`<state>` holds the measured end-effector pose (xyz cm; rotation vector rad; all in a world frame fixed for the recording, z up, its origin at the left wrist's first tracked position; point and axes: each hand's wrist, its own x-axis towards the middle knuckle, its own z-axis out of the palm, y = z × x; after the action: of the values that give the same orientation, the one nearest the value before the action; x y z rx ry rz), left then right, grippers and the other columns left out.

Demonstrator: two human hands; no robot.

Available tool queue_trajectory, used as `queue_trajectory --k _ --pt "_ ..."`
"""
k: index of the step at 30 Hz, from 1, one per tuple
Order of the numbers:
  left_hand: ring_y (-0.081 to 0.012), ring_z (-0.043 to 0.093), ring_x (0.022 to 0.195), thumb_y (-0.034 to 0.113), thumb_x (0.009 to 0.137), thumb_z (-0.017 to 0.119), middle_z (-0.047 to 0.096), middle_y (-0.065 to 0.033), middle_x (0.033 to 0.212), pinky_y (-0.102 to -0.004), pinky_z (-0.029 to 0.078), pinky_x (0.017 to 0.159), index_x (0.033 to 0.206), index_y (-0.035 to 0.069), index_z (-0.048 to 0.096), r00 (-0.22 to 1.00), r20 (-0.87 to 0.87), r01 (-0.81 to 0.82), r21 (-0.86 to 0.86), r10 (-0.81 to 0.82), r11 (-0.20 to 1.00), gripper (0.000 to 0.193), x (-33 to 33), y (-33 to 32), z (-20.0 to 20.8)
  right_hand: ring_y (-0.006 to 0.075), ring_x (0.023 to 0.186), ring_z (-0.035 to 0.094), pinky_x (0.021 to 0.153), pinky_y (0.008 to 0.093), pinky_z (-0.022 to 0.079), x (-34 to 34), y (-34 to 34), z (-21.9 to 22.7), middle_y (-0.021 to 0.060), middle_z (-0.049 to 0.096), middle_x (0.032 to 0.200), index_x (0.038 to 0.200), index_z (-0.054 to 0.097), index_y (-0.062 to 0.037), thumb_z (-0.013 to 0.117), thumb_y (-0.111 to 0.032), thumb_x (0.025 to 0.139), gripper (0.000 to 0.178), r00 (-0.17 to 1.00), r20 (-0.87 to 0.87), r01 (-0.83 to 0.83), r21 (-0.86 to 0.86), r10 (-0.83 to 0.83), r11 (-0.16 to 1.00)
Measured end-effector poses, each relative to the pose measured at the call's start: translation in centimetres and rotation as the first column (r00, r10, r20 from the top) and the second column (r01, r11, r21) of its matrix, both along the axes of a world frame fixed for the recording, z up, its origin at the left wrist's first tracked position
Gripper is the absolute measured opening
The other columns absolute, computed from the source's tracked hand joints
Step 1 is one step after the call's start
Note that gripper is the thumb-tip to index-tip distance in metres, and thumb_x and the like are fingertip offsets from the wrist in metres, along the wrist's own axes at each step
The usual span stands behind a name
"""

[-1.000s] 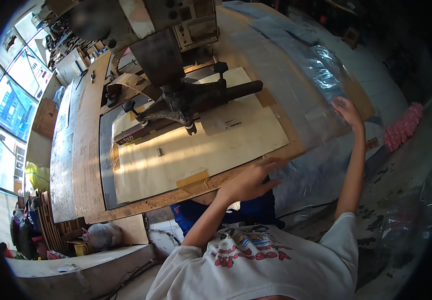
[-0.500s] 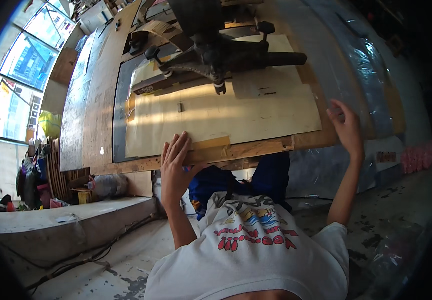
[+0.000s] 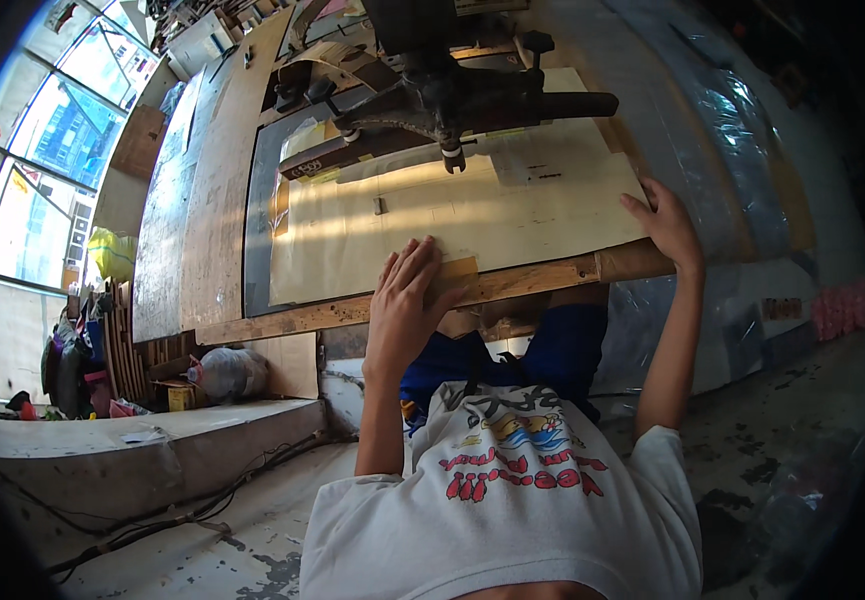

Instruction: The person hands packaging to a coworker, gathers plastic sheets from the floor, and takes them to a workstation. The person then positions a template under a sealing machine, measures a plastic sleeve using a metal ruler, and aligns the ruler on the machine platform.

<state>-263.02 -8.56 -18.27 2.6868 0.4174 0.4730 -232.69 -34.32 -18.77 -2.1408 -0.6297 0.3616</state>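
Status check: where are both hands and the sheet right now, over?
Left hand flat on pale sheet at near table edge. Right hand on sheet's right corner. Sewing machine arm above sheet, apart from both hands.

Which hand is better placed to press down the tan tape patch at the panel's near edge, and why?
Left. The left hand already lies flat beside the tape patch, fingers touching it, while the right hand grips the panel's far right corner.

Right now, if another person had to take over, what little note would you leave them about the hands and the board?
Left hand: flat, fingers spread, on the near edge of the pale flat board.
Right hand: open, pressing the board's right near corner.
Board lies on the long wooden workbench, under the dark metal machine arm.
Done: board sits under the arm.
Left: cannot tell; neither hand touches the machine.
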Motion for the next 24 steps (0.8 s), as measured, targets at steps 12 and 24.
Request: queue_trajectory --k 12,24 --pt "-0.0298 0.054 0.116 0.037 0.074 0.079 0.056 -0.0097 0.121 -0.0431 0.038 0.102 0.114 0.005 0.064 0.995 0.065 -0.083 0.114 0.076 0.99 0.053 1.5 -0.8 0.6 0.0152 0.11 0.057 0.097 0.0294 0.043 -6.5 4.4 0.0 0.0089 0.059 0.125 0.132 0.053 0.0011 0.062 -0.03 0.096 0.049 0.941 -0.319 0.318 0.711 -0.116 0.627" --pt "-0.029 0.05 0.118 0.042 0.077 0.077 0.055 -0.0101 0.119 -0.0448 0.033 0.106 0.12 0.011 0.063 0.987 0.117 -0.12 0.1 0.108 0.988 0.054 1.5 -0.6 0.1 0.0243 0.122 0.055 0.106 0.035 0.039 -6.3 4.6 -2.4 0.0171 0.058 0.132 0.133 0.052 0.0054 0.055 -0.002 0.089 0.044 0.934 0.016 0.268 0.628 -0.356 0.731"
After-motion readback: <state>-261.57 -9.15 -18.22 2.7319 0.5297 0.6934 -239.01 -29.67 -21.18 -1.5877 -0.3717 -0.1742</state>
